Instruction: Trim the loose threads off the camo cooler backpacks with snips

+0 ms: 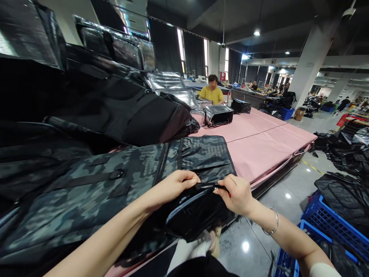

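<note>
A dark camouflage bag (138,169) lies along the near side of the table, with a black strap and buckle on its face. At its near right end a black pocket (198,215) hangs over the table edge. My left hand (186,181) pinches the upper edge of this pocket between thumb and fingers. Just to the right, my right hand (236,192) is closed around a small dark tool with a red part (230,194); my fingers hide most of it. Its tip is at the same edge, close to my left fingertips.
Black bags (129,104) with silver linings are heaped at the left. Silver-lined bags (218,114) stand on the pink-covered table (268,142). Across it is a person in yellow (211,92). Blue crates (331,215) and piled black bags (343,154) occupy the floor at right.
</note>
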The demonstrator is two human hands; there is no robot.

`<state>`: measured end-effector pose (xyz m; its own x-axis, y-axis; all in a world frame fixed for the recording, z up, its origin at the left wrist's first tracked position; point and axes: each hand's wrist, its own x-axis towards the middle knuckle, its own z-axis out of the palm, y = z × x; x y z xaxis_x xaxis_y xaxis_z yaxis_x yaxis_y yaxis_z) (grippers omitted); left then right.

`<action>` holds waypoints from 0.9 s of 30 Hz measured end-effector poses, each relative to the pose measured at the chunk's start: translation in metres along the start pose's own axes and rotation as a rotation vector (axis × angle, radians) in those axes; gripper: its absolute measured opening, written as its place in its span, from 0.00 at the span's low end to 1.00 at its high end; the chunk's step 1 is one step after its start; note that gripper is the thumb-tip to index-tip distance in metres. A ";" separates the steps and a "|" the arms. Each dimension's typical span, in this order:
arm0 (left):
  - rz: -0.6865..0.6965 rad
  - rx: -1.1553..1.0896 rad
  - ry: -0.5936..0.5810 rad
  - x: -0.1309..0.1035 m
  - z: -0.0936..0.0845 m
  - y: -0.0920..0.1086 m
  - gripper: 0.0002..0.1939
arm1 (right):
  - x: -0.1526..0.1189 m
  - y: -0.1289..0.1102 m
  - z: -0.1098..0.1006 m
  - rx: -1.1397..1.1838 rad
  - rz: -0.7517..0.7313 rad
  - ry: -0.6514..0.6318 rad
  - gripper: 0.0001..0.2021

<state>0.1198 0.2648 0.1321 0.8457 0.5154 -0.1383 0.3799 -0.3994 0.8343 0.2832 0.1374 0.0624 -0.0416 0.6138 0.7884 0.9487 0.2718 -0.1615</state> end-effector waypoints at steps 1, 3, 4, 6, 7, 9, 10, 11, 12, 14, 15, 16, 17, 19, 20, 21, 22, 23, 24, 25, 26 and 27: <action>0.001 -0.004 -0.004 0.000 0.000 0.000 0.18 | 0.000 -0.001 0.001 -0.012 0.002 0.000 0.10; 0.004 -0.005 -0.007 0.000 0.000 0.001 0.18 | 0.002 -0.002 0.003 -0.035 0.001 -0.009 0.10; 0.005 -0.002 -0.005 0.000 0.000 0.001 0.18 | 0.002 -0.003 0.003 -0.046 -0.001 -0.017 0.10; 0.006 0.012 0.000 -0.001 0.000 0.002 0.18 | 0.004 -0.004 0.003 -0.067 -0.006 -0.038 0.10; 0.008 0.021 0.004 -0.001 0.000 0.002 0.18 | 0.004 -0.005 0.002 -0.075 -0.008 -0.047 0.11; 0.012 0.030 0.013 -0.001 0.000 0.002 0.18 | 0.005 -0.006 0.001 -0.092 -0.006 -0.058 0.11; 0.015 0.031 0.019 -0.001 0.000 0.002 0.18 | 0.005 -0.007 0.001 -0.101 -0.004 -0.062 0.11; 0.018 0.032 0.022 -0.001 0.000 0.002 0.18 | 0.005 -0.008 0.000 -0.111 -0.001 -0.067 0.11; 0.021 0.032 0.025 0.000 0.000 0.001 0.18 | 0.005 -0.008 0.000 -0.123 0.001 -0.074 0.12; 0.022 0.034 0.025 0.000 0.001 0.000 0.18 | 0.005 -0.009 -0.001 -0.141 -0.003 -0.087 0.12; 0.021 0.035 0.025 0.000 0.001 0.000 0.19 | 0.005 -0.009 0.000 -0.143 -0.010 -0.090 0.12; 0.017 0.032 0.024 0.000 0.001 0.000 0.19 | 0.005 -0.008 0.000 -0.139 -0.019 -0.088 0.13; 0.013 0.028 0.024 0.000 0.001 0.001 0.19 | 0.006 -0.008 0.001 -0.127 -0.028 -0.082 0.13; 0.005 0.019 0.026 -0.001 0.002 0.002 0.18 | 0.007 -0.006 0.001 -0.080 -0.029 -0.062 0.13; 0.003 0.016 0.030 -0.002 0.002 0.003 0.18 | 0.007 -0.005 0.002 -0.043 -0.020 -0.053 0.12; 0.002 0.014 0.033 -0.002 0.002 0.004 0.18 | 0.007 -0.005 0.001 0.000 -0.003 -0.044 0.12; 0.002 0.013 0.036 -0.002 0.001 0.005 0.18 | 0.006 -0.004 0.000 0.043 0.019 -0.036 0.12; 0.004 0.014 0.040 -0.003 0.001 0.005 0.18 | 0.005 -0.003 -0.001 0.080 0.042 -0.030 0.11; 0.007 0.015 0.039 -0.003 0.001 0.005 0.18 | 0.003 -0.002 -0.002 0.106 0.062 -0.025 0.10; 0.012 0.016 0.036 -0.003 0.001 0.005 0.18 | 0.002 -0.002 -0.004 0.119 0.078 -0.020 0.10; 0.016 0.019 0.033 -0.002 0.001 0.004 0.18 | 0.000 -0.002 -0.005 0.119 0.087 -0.019 0.09; 0.019 0.022 0.030 -0.002 0.001 0.003 0.18 | -0.001 -0.002 -0.006 0.111 0.088 -0.021 0.09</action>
<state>0.1198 0.2617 0.1346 0.8412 0.5302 -0.1062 0.3726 -0.4260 0.8244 0.2837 0.1313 0.0655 0.0330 0.6538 0.7559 0.9086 0.2955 -0.2952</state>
